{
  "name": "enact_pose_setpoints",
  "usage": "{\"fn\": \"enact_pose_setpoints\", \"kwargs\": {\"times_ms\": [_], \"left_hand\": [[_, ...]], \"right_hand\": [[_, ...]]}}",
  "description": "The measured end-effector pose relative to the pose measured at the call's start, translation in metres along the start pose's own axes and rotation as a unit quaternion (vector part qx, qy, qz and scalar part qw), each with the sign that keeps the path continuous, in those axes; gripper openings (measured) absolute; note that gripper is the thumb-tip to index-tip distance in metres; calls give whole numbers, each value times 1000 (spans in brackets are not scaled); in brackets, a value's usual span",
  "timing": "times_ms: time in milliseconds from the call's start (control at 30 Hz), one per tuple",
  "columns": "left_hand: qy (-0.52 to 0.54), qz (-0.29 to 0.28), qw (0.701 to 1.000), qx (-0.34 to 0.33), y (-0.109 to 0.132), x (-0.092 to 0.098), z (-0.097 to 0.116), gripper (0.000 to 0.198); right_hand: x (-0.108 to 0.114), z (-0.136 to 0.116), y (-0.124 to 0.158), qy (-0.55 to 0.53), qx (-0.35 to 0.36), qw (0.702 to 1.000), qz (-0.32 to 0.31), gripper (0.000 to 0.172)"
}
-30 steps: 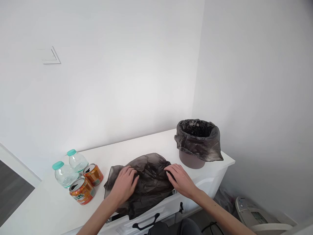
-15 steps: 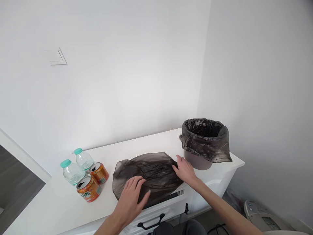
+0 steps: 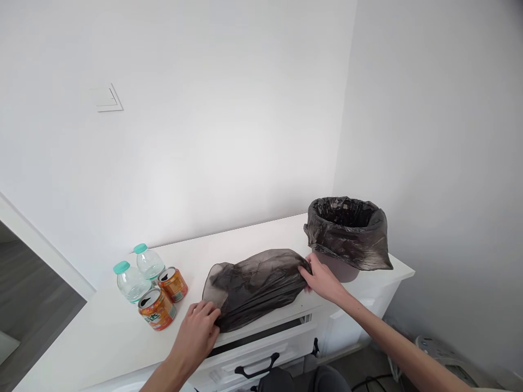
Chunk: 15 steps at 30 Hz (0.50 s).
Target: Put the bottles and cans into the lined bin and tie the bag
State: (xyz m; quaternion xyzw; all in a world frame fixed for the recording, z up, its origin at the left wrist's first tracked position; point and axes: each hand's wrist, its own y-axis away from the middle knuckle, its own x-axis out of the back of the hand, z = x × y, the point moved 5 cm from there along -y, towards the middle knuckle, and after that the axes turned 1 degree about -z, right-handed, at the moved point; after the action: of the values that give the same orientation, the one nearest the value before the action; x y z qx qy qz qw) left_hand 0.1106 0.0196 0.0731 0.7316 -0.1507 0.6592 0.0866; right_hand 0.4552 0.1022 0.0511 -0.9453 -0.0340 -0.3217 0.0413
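Note:
A dark, thin plastic bag (image 3: 255, 284) lies stretched out on the white cabinet top (image 3: 229, 247). My left hand (image 3: 196, 333) pinches its near left corner at the front edge. At the bag's right end my right hand (image 3: 322, 279) grips the plastic, fingers closed on it. Just right of that hand stands a small bin (image 3: 345, 234) lined with a dark bag.
Two clear bottles with teal caps (image 3: 137, 272) and two orange drink cans (image 3: 163, 299) lie at the left of the cabinet top. A drawer with black handles (image 3: 255, 369) stands slightly pulled out below. A wall switch (image 3: 108, 100) is up left. A white appliance (image 3: 441, 354) sits on the floor.
Both hands moved apart to the bag's two ends and closed on it, and the bag has gone from a flattened spread to a narrower, drawn-out shape.

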Motion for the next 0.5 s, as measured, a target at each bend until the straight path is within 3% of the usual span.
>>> {"fn": "enact_pose_setpoints", "kwargs": {"times_ms": [133,200,267,300,367,433,500], "left_hand": [[-70,41,997,-20,20,4,-13,31],[-87,23,995,-37,23,2,-14,36],[-84,-2,995,-51,18,13,-15,37],[-80,3,995,-51,13,28,-18,35],[-84,75,993,-47,1,81,-25,32],[-106,224,967,-53,-2,154,-29,27],[-132,369,918,-58,10,217,-29,21]], "right_hand": [[-18,23,15,-10,-68,995,-71,22],[-22,25,18,-19,-81,991,-105,24],[-16,11,18,-38,-58,992,-105,24],[-8,-2,18,-54,-30,995,-84,25],[15,-36,21,-88,44,995,-13,27],[42,-70,29,-95,113,986,80,33],[66,-95,40,-92,185,960,189,33]]}}
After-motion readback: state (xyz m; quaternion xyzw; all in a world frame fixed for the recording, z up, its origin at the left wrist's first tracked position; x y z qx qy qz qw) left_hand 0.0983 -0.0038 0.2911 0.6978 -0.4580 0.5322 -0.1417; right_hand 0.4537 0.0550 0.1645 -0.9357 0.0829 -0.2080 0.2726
